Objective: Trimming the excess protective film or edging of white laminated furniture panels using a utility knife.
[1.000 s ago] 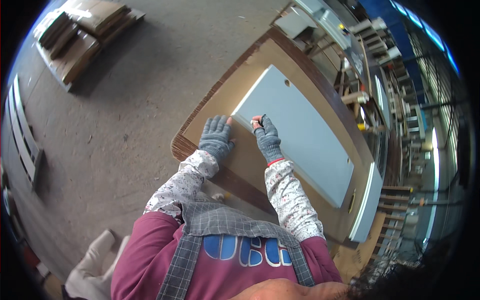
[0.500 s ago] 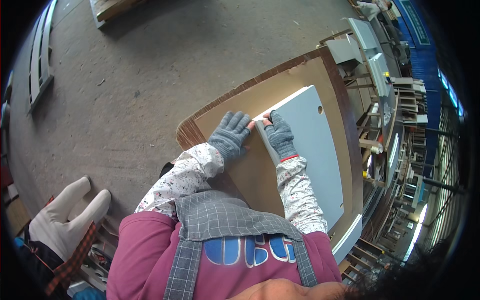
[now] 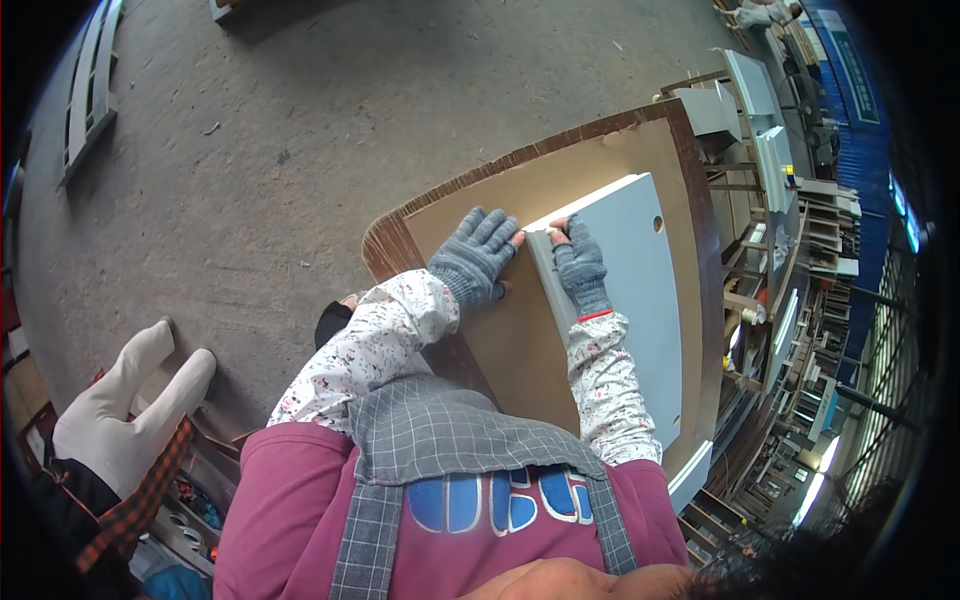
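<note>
Since the pale grey panel [image 3: 625, 300] looks stiff, flat and smooth, we press our left hand [image 3: 475, 260] open on the brown worktop [image 3: 520, 190] while our right hand [image 3: 580, 265] pinches its near corner, where grip seems surest.

Left hand [image 3: 475, 258] lies flat, fingers spread; right hand [image 3: 580, 268] curled, both gloved.

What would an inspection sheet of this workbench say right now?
Surface: brown board top, dark edge, mostly bare.
Job's things: pale grey panel lying flat on the top, a round hole near its far end.
Clutter: nothing seen on the top.
Hands: left hand, gloved, flat on the top beside the panel's corner; right hand, gloved, on the panel's near edge; its grip cannot be told.
Cables: nothing seen.
Surroundings: concrete floor; racks to the right; white gloves lower left.
</note>
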Available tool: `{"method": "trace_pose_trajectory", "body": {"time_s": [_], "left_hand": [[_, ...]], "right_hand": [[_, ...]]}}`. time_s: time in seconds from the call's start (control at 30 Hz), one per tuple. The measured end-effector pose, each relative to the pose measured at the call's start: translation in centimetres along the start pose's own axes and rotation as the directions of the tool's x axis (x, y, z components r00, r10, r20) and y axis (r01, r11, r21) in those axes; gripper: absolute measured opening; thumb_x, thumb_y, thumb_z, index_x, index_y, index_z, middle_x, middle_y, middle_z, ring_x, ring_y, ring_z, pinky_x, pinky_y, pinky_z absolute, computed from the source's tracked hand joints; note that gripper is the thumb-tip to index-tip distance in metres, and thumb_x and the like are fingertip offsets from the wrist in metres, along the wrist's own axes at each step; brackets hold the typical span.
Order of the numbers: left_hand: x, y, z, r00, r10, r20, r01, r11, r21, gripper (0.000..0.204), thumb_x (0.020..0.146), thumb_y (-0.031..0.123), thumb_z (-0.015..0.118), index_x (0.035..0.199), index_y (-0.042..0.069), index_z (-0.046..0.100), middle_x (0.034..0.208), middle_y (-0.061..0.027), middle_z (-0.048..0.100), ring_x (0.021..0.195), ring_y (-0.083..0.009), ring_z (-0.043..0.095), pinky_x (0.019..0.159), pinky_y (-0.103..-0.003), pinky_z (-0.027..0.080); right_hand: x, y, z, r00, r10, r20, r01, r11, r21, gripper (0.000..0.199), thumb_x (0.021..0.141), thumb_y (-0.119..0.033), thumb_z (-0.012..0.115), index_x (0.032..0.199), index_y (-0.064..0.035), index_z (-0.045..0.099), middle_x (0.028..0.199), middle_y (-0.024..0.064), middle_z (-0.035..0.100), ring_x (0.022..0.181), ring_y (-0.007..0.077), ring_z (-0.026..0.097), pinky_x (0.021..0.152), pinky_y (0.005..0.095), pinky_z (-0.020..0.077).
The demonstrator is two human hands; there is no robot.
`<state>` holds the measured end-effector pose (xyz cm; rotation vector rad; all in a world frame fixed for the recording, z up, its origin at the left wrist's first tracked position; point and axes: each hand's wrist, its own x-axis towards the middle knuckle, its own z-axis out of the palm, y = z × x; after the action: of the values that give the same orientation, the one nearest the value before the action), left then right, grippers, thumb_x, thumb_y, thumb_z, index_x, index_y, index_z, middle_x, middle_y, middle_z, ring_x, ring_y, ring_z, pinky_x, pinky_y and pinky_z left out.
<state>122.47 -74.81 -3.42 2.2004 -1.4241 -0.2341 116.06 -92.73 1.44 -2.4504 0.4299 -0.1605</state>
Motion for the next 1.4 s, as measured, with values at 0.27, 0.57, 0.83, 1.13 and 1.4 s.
{"method": "trace_pose_trajectory", "body": {"time_s": [0.27, 0.57, 0.83, 1.13, 1.4], "left_hand": [[-0.1, 0.0, 0.0, 1.0, -0.002, 0.031, 0.002, 1.0, 0.015, 0.074, 0.073, 0.045, 0.053, 0.131, 0.006, 0.029, 0.135, -0.0119, 0.03, 0.128, -0.025, 0.021, 0.106, -0.041, 0.01], [0.0, -0.1, 0.2, 0.999, -0.008, 0.048, 0.008, 1.0, 0.008, 0.072, 0.075, 0.046, 0.052, 0.13, 0.006, 0.03, 0.135, -0.0117, 0.029, 0.129, -0.0248, 0.018, 0.107, -0.041, 0.009], [0.0, 0.0, 0.2, 0.999, -0.001, 0.037, 0.001, 1.0, 0.006, 0.071, 0.075, 0.045, 0.053, 0.13, 0.005, 0.031, 0.135, -0.0118, 0.029, 0.129, -0.025, 0.018, 0.107, -0.041, 0.009], [-0.4, -0.2, 0.5, 1.0, -0.001, 0.015, 0.002, 1.0, -0.004, 0.072, 0.074, 0.045, 0.054, 0.129, 0.005, 0.032, 0.134, -0.0123, 0.03, 0.128, -0.0256, 0.02, 0.107, -0.041, 0.01], [0.2, -0.5, 0.4, 1.0, 0.0, 0.014, 0.0, 1.0, 0.009, 0.072, 0.073, 0.045, 0.054, 0.129, 0.006, 0.032, 0.134, -0.0115, 0.03, 0.128, -0.0248, 0.021, 0.107, -0.041, 0.01]], "right_hand": [[0.0, -1.0, 0.2, 0.999, 0.034, 0.02, -0.032, 0.997, -0.066, 0.014, 0.081, -0.011, 0.053, 0.092, -0.0036, 0.055, 0.081, 0.0111, 0.058, 0.074, 0.0217, 0.056, 0.069, 0.0313, 0.0447], [-0.1, -0.6, 0.1, 0.994, -0.096, 0.042, 0.102, 0.977, -0.189, 0.013, 0.08, -0.012, 0.054, 0.09, -0.0042, 0.055, 0.08, 0.0141, 0.057, 0.075, 0.0268, 0.057, 0.069, 0.0333, 0.0449], [0.5, -0.3, 1.0, 0.995, 0.007, -0.095, -0.003, 0.999, 0.044, 0.013, 0.082, -0.012, 0.052, 0.091, -0.0031, 0.053, 0.079, 0.0115, 0.058, 0.073, 0.0225, 0.057, 0.067, 0.0322, 0.0449], [-0.4, -0.6, 0.6, 1.0, 0.022, 0.01, -0.021, 0.999, -0.05, 0.014, 0.081, -0.009, 0.053, 0.092, -0.0027, 0.056, 0.081, 0.0117, 0.059, 0.074, 0.022, 0.057, 0.071, 0.0309, 0.0445], [0.6, -0.4, 1.6, 0.99, -0.082, -0.118, 0.064, 0.987, -0.148, 0.013, 0.081, -0.011, 0.054, 0.091, -0.0028, 0.056, 0.081, 0.0111, 0.059, 0.074, 0.0219, 0.057, 0.069, 0.031, 0.0445]]}}
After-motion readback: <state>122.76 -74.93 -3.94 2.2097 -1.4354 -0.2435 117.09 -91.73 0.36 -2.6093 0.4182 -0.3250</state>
